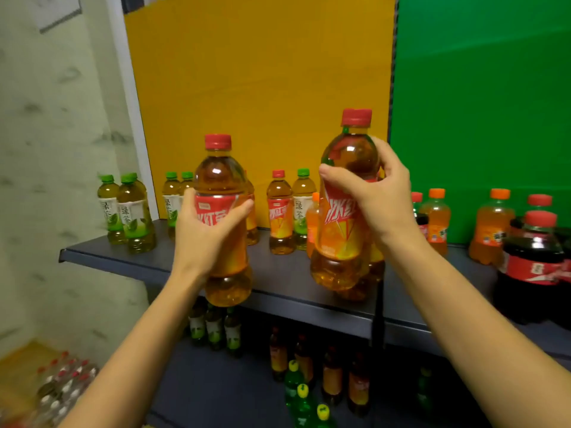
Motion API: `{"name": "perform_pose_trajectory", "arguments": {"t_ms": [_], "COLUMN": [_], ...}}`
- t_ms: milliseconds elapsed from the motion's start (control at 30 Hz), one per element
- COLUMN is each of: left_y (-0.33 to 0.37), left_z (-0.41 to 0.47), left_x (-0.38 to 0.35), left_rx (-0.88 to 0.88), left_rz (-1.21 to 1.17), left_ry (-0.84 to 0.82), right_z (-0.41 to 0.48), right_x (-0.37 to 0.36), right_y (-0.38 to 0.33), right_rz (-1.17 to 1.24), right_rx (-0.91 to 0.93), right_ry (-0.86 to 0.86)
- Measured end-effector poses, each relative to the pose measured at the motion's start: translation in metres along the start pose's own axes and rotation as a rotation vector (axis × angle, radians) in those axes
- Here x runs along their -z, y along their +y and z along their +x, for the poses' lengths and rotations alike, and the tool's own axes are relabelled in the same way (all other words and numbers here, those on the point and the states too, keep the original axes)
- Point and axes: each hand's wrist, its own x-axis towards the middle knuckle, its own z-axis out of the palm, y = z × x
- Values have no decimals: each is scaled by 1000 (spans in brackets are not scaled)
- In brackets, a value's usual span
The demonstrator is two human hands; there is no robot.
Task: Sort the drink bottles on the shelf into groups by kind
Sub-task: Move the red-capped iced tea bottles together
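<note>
My left hand (207,233) grips an iced red tea bottle (224,186) with a red cap, held upright in front of the dark shelf (129,257). My right hand (380,196) holds a second iced red tea bottle (343,230), raised higher and tilted slightly; another bottle shows behind it. On the shelf stand green tea bottles (133,211) at the left, one more red tea bottle (279,211) beside a green tea bottle (302,208) in the middle, orange soda bottles (491,227) and cola bottles (534,261) at the right.
A lower shelf (216,384) holds green tea, red tea and green soda bottles with yellow caps (301,393). A pack of water bottles (65,387) sits on the floor at lower left. Yellow and green panels back the shelf; a wall stands at the left.
</note>
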Motion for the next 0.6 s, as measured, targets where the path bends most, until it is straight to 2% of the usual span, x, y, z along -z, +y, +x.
{"name": "perform_pose_trajectory", "arguments": {"t_ms": [200, 600], "left_y": [-40, -139], "left_z": [16, 77], "left_x": [24, 16], "left_rx": [61, 57], "left_rz": [-19, -25], "left_ry": [-60, -113], "right_z": [-5, 24], "right_x": [-60, -137], "right_y": [34, 133], "right_rz": [-153, -252], "right_rx": [-35, -90], "right_ry": [21, 84]}}
